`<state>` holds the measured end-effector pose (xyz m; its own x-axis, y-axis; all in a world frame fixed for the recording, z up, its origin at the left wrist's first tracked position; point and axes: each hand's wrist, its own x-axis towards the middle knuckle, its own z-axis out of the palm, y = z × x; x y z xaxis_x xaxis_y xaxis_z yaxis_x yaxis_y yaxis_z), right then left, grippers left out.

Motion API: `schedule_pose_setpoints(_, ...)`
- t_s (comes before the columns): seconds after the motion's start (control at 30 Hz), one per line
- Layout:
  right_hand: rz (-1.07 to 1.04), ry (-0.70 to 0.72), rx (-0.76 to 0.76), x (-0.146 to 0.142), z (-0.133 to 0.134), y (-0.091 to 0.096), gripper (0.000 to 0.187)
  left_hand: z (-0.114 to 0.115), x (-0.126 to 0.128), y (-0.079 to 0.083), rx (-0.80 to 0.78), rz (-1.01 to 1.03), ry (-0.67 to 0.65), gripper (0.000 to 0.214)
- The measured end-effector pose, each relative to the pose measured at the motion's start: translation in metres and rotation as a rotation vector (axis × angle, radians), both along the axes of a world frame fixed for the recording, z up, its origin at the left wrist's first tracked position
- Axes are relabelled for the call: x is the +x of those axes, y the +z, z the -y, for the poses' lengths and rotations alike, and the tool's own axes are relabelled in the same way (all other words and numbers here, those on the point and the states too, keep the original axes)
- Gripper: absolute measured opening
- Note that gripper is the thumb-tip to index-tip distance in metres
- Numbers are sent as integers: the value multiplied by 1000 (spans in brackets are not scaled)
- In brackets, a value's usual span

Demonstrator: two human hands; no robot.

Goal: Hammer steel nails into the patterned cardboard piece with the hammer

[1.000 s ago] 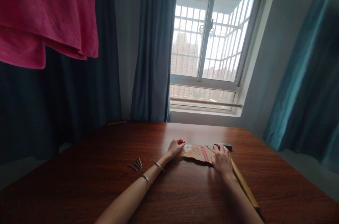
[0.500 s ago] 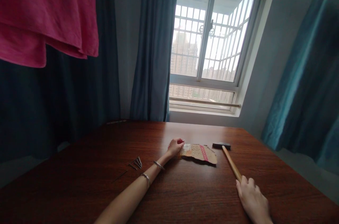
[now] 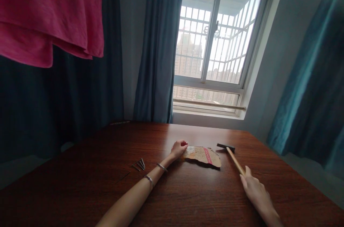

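Note:
My left hand (image 3: 179,149) is closed at the left end of a flat piece of cardboard (image 3: 200,155), fingers pinched on that end. The cardboard is tan and speckled, with a pink band and a jagged far edge; a dark shadow runs under its near edge. My right hand (image 3: 255,187) is wrapped round the lower end of the wooden handle of a hammer (image 3: 235,160). Its dark head lies just right of the cardboard, apart from it. Several nails (image 3: 140,164) lie on the table left of my left forearm.
The brown wooden table (image 3: 182,202) stretches to the wall below a barred window (image 3: 212,55). Blue curtains (image 3: 158,48) hang beside the window. Pink cloth (image 3: 53,15) hangs at the upper left. A thin dark rod-like thing (image 3: 123,177) lies near the nails.
My right hand has shifted slightly and tilted the hammer, its head turning a little. My left hand and the cardboard hold their place; the whole view has drifted slightly.

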<state>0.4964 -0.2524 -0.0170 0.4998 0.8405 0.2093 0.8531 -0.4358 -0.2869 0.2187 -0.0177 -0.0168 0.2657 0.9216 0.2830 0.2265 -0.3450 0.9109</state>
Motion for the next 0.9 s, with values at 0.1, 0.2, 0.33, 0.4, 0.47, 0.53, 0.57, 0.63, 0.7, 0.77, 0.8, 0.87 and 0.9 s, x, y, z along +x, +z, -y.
schedule_pose_setpoints(0.1,-268,17,147,-7,-3,17,55,7,-2,7,-3,-52,28,13)
schedule_pose_setpoints(0.2,-741,103,277,-33,-2,38,59,11,-3,12,6,-107,42,15)
schedule_pose_setpoints(0.33,-1348,242,270,-74,5,66,63,11,-3,13,21,-135,44,17)
schedule_pose_setpoints(0.4,-1490,270,232,-90,7,76,65,10,-3,11,23,-134,42,17)
schedule_pose_setpoints(0.47,-1555,274,195,-104,6,80,68,8,-3,8,25,-131,41,17)
schedule_pose_setpoints(0.53,-1574,287,182,-117,4,81,71,6,-3,6,29,-129,42,18)
schedule_pose_setpoints(0.57,-1577,296,181,-123,2,80,72,6,-3,5,30,-129,43,18)
schedule_pose_setpoints(0.63,-1573,308,175,-132,-3,79,73,5,-3,4,27,-135,44,18)
schedule_pose_setpoints(0.7,-1558,313,159,-139,-8,80,73,6,-3,4,23,-145,48,18)
schedule_pose_setpoints(0.77,-1534,328,152,-143,-12,80,70,6,-3,5,20,-153,52,17)
schedule_pose_setpoints(0.8,-1520,340,158,-144,-13,80,68,7,-3,6,19,-153,53,17)
schedule_pose_setpoints(0.87,-1491,363,178,-145,-15,78,67,7,-3,7,19,-148,51,18)
schedule_pose_setpoints(0.9,-1475,371,182,-145,-15,77,67,8,-3,7,18,-146,51,18)
